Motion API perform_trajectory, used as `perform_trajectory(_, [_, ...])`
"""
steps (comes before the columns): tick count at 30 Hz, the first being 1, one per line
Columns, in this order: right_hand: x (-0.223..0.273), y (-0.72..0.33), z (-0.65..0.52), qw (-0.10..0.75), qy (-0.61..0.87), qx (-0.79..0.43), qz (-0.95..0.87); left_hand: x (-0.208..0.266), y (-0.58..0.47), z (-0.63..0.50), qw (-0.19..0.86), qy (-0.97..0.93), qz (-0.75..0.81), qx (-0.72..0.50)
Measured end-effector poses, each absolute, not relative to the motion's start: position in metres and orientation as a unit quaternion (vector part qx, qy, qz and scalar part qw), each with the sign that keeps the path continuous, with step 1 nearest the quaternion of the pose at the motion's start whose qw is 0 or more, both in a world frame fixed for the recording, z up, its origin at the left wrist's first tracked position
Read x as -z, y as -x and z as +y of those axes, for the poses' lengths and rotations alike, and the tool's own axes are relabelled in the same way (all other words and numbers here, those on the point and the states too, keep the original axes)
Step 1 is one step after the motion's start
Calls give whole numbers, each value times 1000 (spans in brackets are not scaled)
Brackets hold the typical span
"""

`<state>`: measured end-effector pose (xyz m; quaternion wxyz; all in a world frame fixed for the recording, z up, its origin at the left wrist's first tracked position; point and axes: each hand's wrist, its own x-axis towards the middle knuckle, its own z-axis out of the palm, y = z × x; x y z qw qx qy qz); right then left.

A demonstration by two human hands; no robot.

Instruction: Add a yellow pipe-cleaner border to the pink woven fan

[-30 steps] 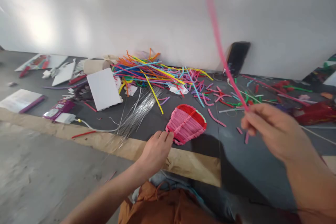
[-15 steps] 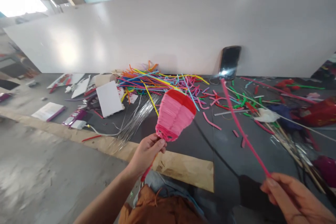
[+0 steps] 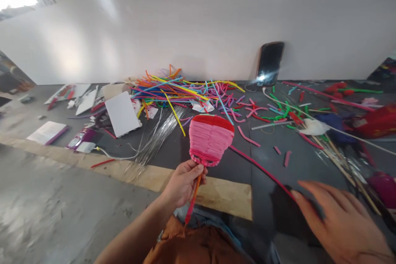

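- Near the middle of the dark work surface, the left hand grips a fan-shaped pink piece at its narrow near end, thumb on top, the broad end pointing far.
- To the near right, the right hand is open, thumb apart from the fingers, beside the near end of a loose pink stem; whether the thumb touches it, I cannot tell.
- As for progress, the fan's face looks filled from side to side, and a handle comes out of its base, so the main body seems largely made.
- What is left is harder to judge: the loose stem looks separate from the fan, though where its far end passes the fan's right edge, contact is unclear.
- The fan is packed with soft, fuzzy rows, pink across the middle and red along the rounded far end, with a twisted, rope-like trim at the base.
- Its thin handle runs from orange to red toward the near side.
- Farther back, fuzzy stems in many colours lie in a tangled heap; left of the fan, stiff silvery wires spread in a straight, shiny sheaf.
- Short pink offcuts lie to the right; crinkled brown paper lines the near edge.
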<state>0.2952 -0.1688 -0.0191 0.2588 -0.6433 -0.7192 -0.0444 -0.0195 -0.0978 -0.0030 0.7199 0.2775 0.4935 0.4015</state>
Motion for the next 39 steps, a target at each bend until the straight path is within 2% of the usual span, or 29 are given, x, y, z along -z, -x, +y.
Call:
perform_trajectory(3, [13,-262,-132,192,608,94,-765,-1,28,-96,699,-381,528,-295])
perform_trajectory(5, [17,-247,-117,147,607,95,-775,-10,42,-93,635,-520,543,-178])
perform_trajectory(7, [21,-241,-110,118,605,89,-783,-18,58,-90,452,-664,580,-131])
perform_trajectory(10, [23,-245,-111,85,603,101,-786,-22,65,-84,191,-798,547,-166])
perform_trajectory(14, [14,-272,-124,34,607,130,-784,-8,38,-64,62,-910,382,-149])
perform_trajectory(19, [3,-303,-146,57,671,73,-736,10,1,-22,60,-959,272,-54])
perform_trajectory(30, [16,-303,-158,163,774,-47,-610,20,-9,-8,107,-956,272,-12])
perform_trajectory(36, [-9,-266,-111,297,717,-109,-621,9,-4,-3,88,-958,272,-32])
perform_trajectory(39, [-14,-238,-77,289,695,-121,-647,0,13,6,44,-940,332,-56])
